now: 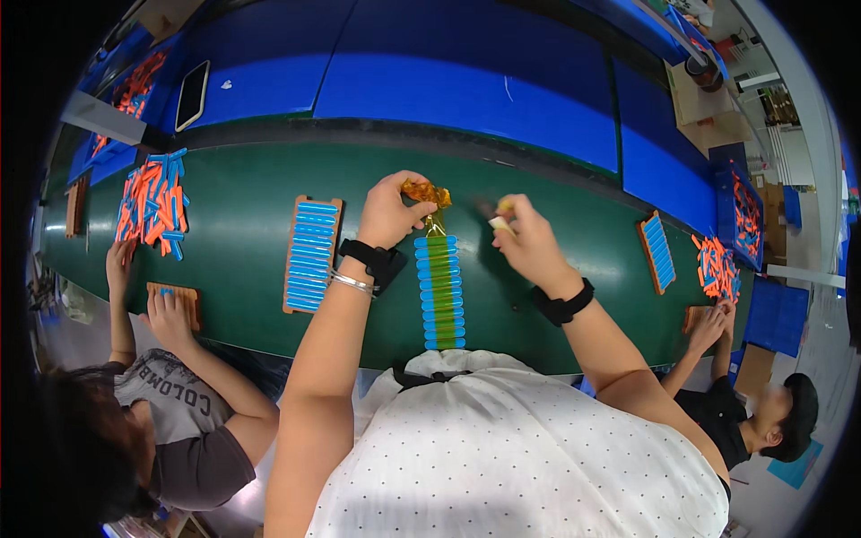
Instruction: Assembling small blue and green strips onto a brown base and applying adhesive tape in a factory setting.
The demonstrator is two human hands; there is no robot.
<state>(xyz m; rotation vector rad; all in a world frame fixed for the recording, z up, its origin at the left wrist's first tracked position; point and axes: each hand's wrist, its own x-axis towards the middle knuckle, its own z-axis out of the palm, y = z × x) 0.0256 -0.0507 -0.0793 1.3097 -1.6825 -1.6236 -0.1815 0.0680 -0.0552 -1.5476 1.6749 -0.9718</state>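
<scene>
A crumpled amber strip of tape (427, 192) is pinched in the left hand (387, 213), above a taped row of blue tubes (440, 291) on the green bench (242, 260). A small pale piece (500, 224) is gripped by the right hand (529, 244).

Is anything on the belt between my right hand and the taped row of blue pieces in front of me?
Nothing visible. The right hand hovers just right of the row of blue pieces, with only bare green belt between them. The left hand already grips the crumpled amber tape at the row's far end.
</scene>
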